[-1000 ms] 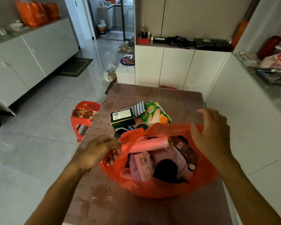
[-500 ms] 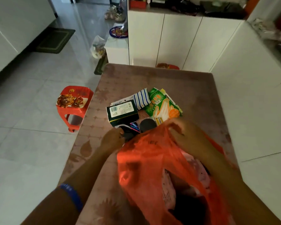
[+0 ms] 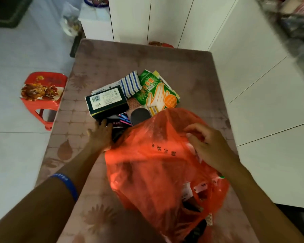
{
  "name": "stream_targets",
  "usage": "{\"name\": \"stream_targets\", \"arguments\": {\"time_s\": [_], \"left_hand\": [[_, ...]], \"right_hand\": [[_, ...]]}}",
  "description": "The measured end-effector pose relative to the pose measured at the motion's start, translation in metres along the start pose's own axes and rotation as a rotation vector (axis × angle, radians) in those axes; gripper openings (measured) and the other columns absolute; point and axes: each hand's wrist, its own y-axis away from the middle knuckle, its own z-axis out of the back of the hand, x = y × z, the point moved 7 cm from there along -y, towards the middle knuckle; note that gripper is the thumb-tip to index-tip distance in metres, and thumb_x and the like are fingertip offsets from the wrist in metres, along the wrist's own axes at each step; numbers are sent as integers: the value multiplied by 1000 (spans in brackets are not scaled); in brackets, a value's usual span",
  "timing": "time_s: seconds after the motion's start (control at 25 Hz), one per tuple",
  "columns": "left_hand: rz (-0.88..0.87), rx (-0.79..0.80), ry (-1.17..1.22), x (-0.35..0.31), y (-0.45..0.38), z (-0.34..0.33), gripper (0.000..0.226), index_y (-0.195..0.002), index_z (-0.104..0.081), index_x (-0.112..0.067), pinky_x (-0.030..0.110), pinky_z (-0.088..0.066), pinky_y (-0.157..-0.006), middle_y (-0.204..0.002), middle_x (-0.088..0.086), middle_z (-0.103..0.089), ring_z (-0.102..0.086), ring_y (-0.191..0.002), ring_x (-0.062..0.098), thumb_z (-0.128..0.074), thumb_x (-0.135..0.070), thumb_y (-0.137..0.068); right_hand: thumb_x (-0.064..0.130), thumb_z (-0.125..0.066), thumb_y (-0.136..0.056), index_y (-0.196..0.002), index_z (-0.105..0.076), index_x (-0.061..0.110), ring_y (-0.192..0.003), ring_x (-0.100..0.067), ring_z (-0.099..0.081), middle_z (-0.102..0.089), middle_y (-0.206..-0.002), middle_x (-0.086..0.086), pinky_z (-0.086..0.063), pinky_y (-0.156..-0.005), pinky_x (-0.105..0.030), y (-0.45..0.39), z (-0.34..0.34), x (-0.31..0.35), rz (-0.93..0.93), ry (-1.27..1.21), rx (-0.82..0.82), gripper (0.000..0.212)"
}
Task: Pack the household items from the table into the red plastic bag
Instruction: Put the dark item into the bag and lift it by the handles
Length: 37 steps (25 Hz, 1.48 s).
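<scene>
Head view: the red plastic bag (image 3: 158,163) lies bulging on the near half of the counter (image 3: 191,71), its mouth turned toward the near right corner, with packets and a dark item showing through the thin film and at the opening. All places below are told from this bag.

The right hand (image 3: 206,144) rests on the bag's upper right side, fingers curled and pinching a fold of the plastic together with something pale under it. The left hand (image 3: 100,134) is just off the bag's far left edge, palm down with fingers spread, lying on a dark flat packet (image 3: 120,121); it is not closed on anything. A blue wristband (image 3: 67,185) circles the left forearm, well to the bag's left.

Just beyond the bag sits the heap of unpacked items: a dark green box (image 3: 106,101) with a barcode label at far left, a blue-and-white striped cloth (image 3: 131,84) behind it, and a green glove packet (image 3: 156,92) directly beyond the bag, its near corner touching the bag's rim. A dark round lid (image 3: 139,115) pokes out right at the bag's far edge.

Well to the bag's left, on the floor, stands a red stool (image 3: 44,95).
</scene>
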Motion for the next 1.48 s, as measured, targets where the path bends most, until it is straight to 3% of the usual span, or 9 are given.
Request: {"name": "stream_targets", "arguments": {"time_s": [0.24,0.32,0.44,0.72,0.84,1.16,1.32,1.4,1.48], "left_hand": [[206,49,372,20,24,-6,46,-114,-53,-3,36,-46,-67,-98,21,-62,-61,-88,38,-73,-19,-76],[328,-68,526,28,50,6,32,-97,-58,-5,30,-41,-55,-81,15,-60,-58,-65,30,-74,-21,-74],[450,-390,683,32,110,50,28,-96,-58,-7,31,-41,-61,-84,12,-64,-61,-74,30,-65,-20,-72],[-146,-245,1113,-121,261,117,47,-111,-60,-20,19,-52,-72,-96,-13,-69,-65,-84,2,-84,-16,-71],[-101,-36,1396,-163,276,88,34,-99,-67,-14,20,-54,-65,-82,-7,-75,-67,-75,6,-80,-1,-71],[112,9,1502,-164,303,55,22,-93,-70,-19,22,-52,-68,-80,-7,-75,-69,-77,10,-77,-6,-76],[123,-2,1504,-162,302,55,22,-94,-69,-19,18,-54,-65,-79,-7,-75,-69,-75,6,-75,-5,-78],[111,13,1506,-160,300,54,22,-95,-69,-18,19,-54,-65,-81,-7,-75,-69,-75,6,-75,-6,-78],[115,31,1528,-160,299,54,21,-97,-70,-17,23,-54,-67,-81,-6,-75,-69,-76,8,-74,-7,-78]], "right_hand": [[25,-56,-94,-115,-59,31,-105,-6,-57,-62,-115,11,-48,-85,-25,58,12,-39,-90,-12,-150,22],[21,-55,-95,-113,-57,31,-103,2,-56,-62,-113,13,-46,-82,-19,86,19,-53,-130,-86,-226,21],[12,-57,-94,-104,-58,26,-95,1,-59,-64,-103,9,-49,-76,-20,136,25,-73,-115,-130,-314,18],[36,-67,-79,-146,-21,43,-134,-10,-40,-40,-148,12,-39,-109,-37,183,-52,-118,13,140,276,82],[37,-66,-81,-151,-12,36,-123,-20,-53,-50,-141,-1,-45,-96,-31,155,-63,-119,19,251,279,88],[43,-77,-68,-152,3,30,-128,-25,-48,-13,-160,-2,-48,-97,-36,193,-104,-153,38,391,581,117],[23,-60,-87,-151,-17,27,-97,-25,-65,-58,-127,-8,-48,-70,-30,170,-102,-158,-92,437,358,77],[24,-58,-89,-111,-62,31,-81,-19,-67,-69,-88,2,-47,-65,-31,161,-87,-153,-76,237,337,23],[24,-62,-91,-68,-66,23,-49,-11,-54,-57,-52,7,-36,-52,-29,157,-45,-139,-210,-208,262,24]]}}
